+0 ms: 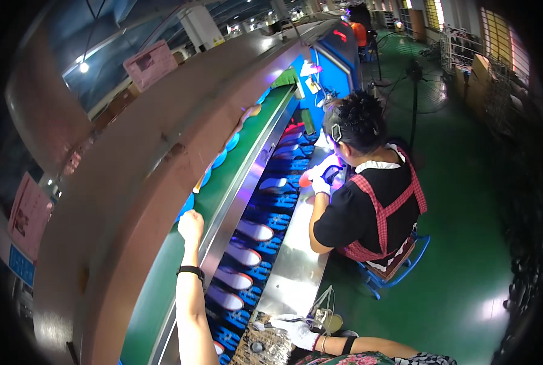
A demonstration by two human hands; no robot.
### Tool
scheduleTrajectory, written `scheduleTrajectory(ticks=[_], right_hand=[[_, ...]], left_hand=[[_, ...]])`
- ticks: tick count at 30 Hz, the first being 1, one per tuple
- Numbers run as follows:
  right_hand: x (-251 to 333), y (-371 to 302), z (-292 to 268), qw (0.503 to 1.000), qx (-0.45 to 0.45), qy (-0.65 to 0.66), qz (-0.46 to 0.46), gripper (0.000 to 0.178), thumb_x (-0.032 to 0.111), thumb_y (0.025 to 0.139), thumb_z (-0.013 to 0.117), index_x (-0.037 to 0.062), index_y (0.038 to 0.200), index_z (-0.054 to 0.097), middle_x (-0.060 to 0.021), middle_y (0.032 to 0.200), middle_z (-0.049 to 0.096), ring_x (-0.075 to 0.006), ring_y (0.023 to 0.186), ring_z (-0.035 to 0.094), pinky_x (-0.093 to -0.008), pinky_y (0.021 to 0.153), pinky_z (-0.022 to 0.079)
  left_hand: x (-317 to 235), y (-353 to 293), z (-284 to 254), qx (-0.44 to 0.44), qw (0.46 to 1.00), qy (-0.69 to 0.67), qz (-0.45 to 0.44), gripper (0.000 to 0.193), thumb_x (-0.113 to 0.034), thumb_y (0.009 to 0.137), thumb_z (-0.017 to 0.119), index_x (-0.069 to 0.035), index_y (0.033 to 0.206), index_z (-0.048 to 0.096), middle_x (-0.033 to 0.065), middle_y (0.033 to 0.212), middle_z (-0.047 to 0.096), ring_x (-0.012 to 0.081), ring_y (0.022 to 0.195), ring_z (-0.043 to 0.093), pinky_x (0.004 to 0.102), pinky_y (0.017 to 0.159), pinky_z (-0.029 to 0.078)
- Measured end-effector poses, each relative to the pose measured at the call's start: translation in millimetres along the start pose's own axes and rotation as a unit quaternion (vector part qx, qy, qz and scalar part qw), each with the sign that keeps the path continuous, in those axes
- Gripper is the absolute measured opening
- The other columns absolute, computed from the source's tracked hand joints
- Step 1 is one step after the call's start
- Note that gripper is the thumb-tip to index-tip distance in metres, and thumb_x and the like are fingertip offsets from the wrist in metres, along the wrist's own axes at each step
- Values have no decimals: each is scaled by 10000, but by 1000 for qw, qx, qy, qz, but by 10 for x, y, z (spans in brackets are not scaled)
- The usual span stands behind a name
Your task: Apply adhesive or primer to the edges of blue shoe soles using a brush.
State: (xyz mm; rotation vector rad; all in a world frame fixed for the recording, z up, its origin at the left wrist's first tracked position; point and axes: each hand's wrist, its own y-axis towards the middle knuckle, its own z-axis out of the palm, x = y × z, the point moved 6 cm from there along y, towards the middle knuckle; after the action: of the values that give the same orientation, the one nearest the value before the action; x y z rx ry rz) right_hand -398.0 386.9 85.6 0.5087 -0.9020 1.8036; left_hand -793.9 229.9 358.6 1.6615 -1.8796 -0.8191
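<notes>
A blue piece (pixel 187 205) lies along the far edge of the green belt (pixel 247 146), at about twelve o'clock from the bare left hand (pixel 190 225) and just beside it. The white-gloved right hand (pixel 297 331) sits between four and five o'clock from the left, over a mottled worktop (pixel 274 350). At this small size, I cannot tell whether either of the hands is spread or pinching anything. Pale shoe soles (pixel 255 230) line the lower conveyor (pixel 247 298) from three o'clock; a co-worker (pixel 384 194) sits beyond them.

Soles (pixel 254 230) — right of belt (pixel 221 185)
</notes>
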Motion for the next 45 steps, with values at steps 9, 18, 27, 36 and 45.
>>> scheduleTrajectory(ticks=[9,18,27,36,45], right_hand=[[-166,291,-168,998,-51,-3,-37,260,142,959,718,-16,1165,742,-67,1092,761,-129,966,674,-268,872,524],[-4,319,-74,997,-78,19,-22,272,135,940,739,-5,1173,753,-51,1143,762,-137,1015,685,-259,908,523],[257,64,99,999,-21,-29,-9,313,159,945,746,0,1215,738,-64,1162,760,-135,989,686,-247,854,520],[106,-199,131,997,56,-51,-6,266,168,929,766,13,1144,758,-70,1051,771,-146,967,705,-267,866,559],[54,-351,303,994,101,28,8,281,72,945,702,-37,1205,707,-108,1137,745,-201,1043,707,-329,954,565]], left_hand=[[112,311,339,195,975,-55,-95,785,-330,902,726,-20,1530,370,303,1503,459,410,1397,467,490,1129,423],[160,216,290,235,960,-117,-98,642,-372,776,841,-18,1239,571,220,1196,665,391,1124,651,489,970,510],[1410,-667,-160,47,645,-704,-294,452,-63,823,806,2,1203,572,136,1148,616,262,1082,626,395,933,568],[2395,-2981,-1929,-164,647,-634,-392,360,-326,1003,642,-38,1212,588,87,1215,596,238,1142,567,426,1004,452],[1669,-4693,-2715,-120,649,-579,-478,798,-45,787,713,-60,1521,399,119,1363,565,291,1195,590,439,1020,504]])
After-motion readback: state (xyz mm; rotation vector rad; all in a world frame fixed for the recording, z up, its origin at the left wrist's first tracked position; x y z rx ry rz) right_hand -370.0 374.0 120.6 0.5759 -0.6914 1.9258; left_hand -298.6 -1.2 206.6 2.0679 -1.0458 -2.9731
